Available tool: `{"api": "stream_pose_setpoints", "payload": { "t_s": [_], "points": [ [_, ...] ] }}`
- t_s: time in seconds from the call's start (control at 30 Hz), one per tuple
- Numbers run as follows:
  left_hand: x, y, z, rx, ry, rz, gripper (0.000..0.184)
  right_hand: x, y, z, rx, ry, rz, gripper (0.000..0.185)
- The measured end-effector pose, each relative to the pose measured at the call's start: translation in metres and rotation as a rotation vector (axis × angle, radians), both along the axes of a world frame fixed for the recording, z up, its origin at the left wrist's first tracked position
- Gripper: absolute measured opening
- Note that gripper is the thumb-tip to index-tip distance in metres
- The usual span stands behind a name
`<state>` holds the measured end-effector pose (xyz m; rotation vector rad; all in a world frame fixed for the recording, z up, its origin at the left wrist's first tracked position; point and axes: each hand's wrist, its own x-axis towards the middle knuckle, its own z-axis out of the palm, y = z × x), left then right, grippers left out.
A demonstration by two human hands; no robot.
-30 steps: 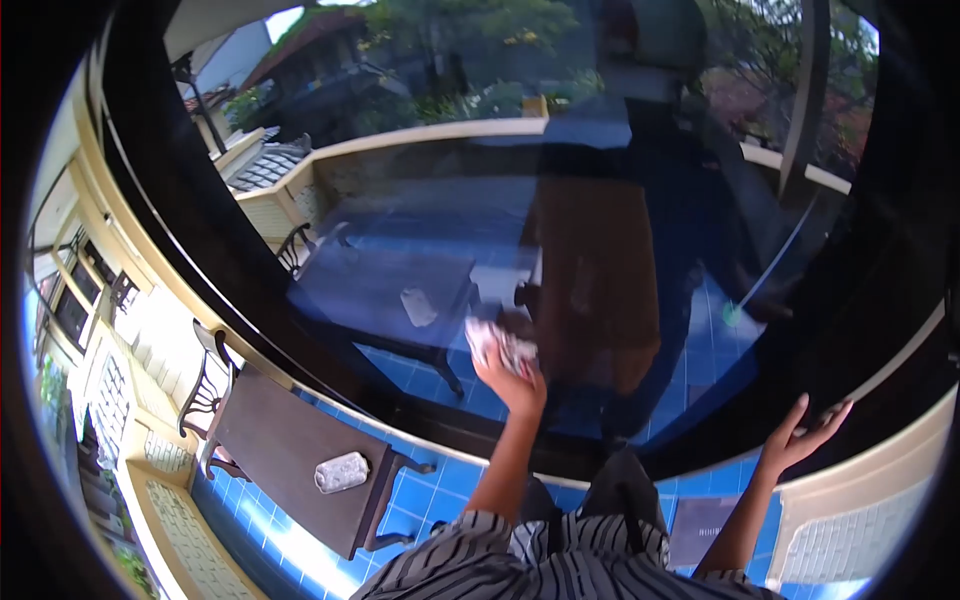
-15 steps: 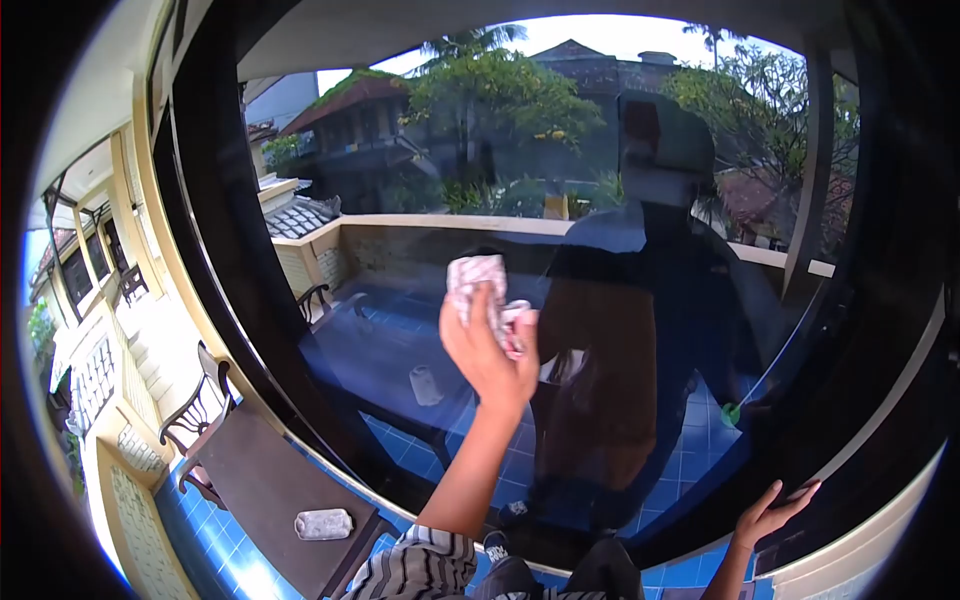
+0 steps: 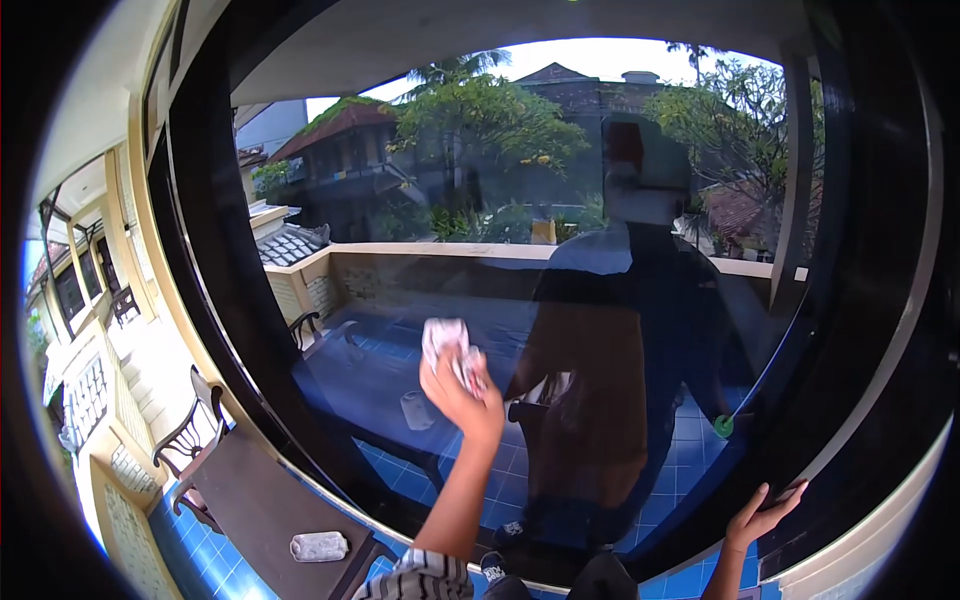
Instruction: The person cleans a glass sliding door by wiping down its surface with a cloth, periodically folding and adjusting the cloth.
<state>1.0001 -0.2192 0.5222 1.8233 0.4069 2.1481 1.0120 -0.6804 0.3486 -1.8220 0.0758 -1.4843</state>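
Note:
My left hand [image 3: 462, 392] is closed around a crumpled pink-and-white cloth [image 3: 445, 342], held against the large dark window pane [image 3: 480, 290] left of its middle. The cloth bunches out past the fingertips and between thumb and fingers. A striped sleeve covers the upper part of that arm. Low on the right, my right hand [image 3: 762, 517] touches the dark window frame [image 3: 850, 440] with its fingers stretched out. No held thing shows in it, though the palm side is partly hidden.
A brown table [image 3: 260, 500] at lower left bears a small whitish, tray-like item [image 3: 319, 546]. A dark chair [image 3: 195, 425] stands beyond it. Blue floor tiles [image 3: 195, 540] lie below. The glass reflects trees, roofs, a balcony wall and a person.
My left hand has moved the cloth down and slightly left across the glass. My right hand stays at the frame. The camera's view has shifted slightly upward.

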Motion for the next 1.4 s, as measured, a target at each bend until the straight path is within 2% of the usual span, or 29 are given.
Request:
{"api": "stream_pose_setpoints", "payload": {
  "t_s": [0.13, 0.2, 0.3, 0.4, 0.47, 0.53, 0.6, 0.7, 0.77, 0.83, 0.87, 0.9, 1.0, 1.1, 1.17, 1.2, 1.27, 1.33, 1.4],
  "points": [
    [-0.001, -0.009, 0.115, 0.133, -0.103, -0.087, 0.038, -0.002, 0.002, 0.002, -0.012, 0.013, -0.038, 0.068],
    [0.007, -0.024, 0.137, 0.251, -0.091, -0.097, 0.037, -0.002, 0.001, 0.002, -0.015, 0.023, -0.062, 0.068],
    [0.013, -0.056, 0.112, 0.414, 0.005, -0.192, 0.045, -0.001, 0.001, -0.001, -0.025, 0.033, -0.081, 0.067],
    [0.012, -0.068, 0.038, 0.598, 0.185, -0.208, 0.043, 0.0, 0.003, 0.002, -0.02, 0.021, -0.074, 0.067],
    [0.001, -0.057, 0.011, 0.546, 0.262, -0.159, 0.043, -0.002, 0.001, 0.004, -0.021, 0.014, -0.064, 0.068],
    [-0.005, -0.046, 0.02, 0.427, 0.195, -0.064, 0.045, -0.003, 0.001, 0.005, -0.019, 0.013, -0.048, 0.068],
    [-0.002, -0.025, 0.056, 0.293, 0.116, -0.01, 0.053, -0.005, 0.002, 0.006, -0.02, 0.025, -0.061, 0.069],
    [-0.002, -0.017, 0.143, 0.196, -0.068, -0.054, 0.045, -0.005, 0.0, 0.007, -0.019, 0.024, -0.034, 0.068],
    [0.005, -0.026, 0.187, 0.244, -0.105, -0.045, 0.044, -0.005, -0.004, 0.0, 0.006, 0.039, 0.014, 0.067],
    [0.012, -0.05, 0.202, 0.385, -0.132, -0.098, 0.045, -0.006, -0.005, 0.002, 0.005, 0.037, 0.021, 0.067],
    [0.016, -0.068, 0.206, 0.478, -0.135, -0.171, 0.047, -0.007, -0.004, 0.003, 0.006, 0.038, 0.026, 0.067],
    [0.015, -0.086, 0.197, 0.541, -0.022, -0.21, 0.05, -0.008, -0.003, 0.002, 0.002, 0.034, 0.018, 0.067],
    [0.013, -0.115, 0.132, 0.765, 0.209, -0.251, 0.061, -0.008, -0.002, 0.004, -0.026, 0.012, -0.013, 0.067],
    [-0.001, -0.095, 0.112, 0.691, 0.259, -0.153, 0.063, -0.01, -0.001, 0.011, -0.08, -0.024, -0.068, 0.067],
    [-0.005, -0.062, 0.137, 0.579, 0.134, -0.123, 0.062, -0.014, -0.004, 0.009, -0.049, -0.012, 0.011, 0.067],
    [-0.013, -0.054, 0.153, 0.457, 0.091, 0.007, 0.059, -0.015, -0.005, 0.009, -0.032, -0.005, 0.052, 0.067],
    [-0.01, -0.034, 0.199, 0.346, -0.024, 0.065, 0.049, -0.015, -0.01, 0.015, -0.042, -0.051, 0.062, 0.071],
    [0.001, -0.03, 0.247, 0.366, -0.132, 0.043, 0.051, -0.018, -0.021, 0.045, -0.088, -0.133, 0.067, 0.075],
    [0.007, -0.061, 0.29, 0.405, -0.15, 0.036, 0.049, -0.019, -0.024, 0.112, 0.003, -0.115, 0.162, 0.078]
  ]
}}
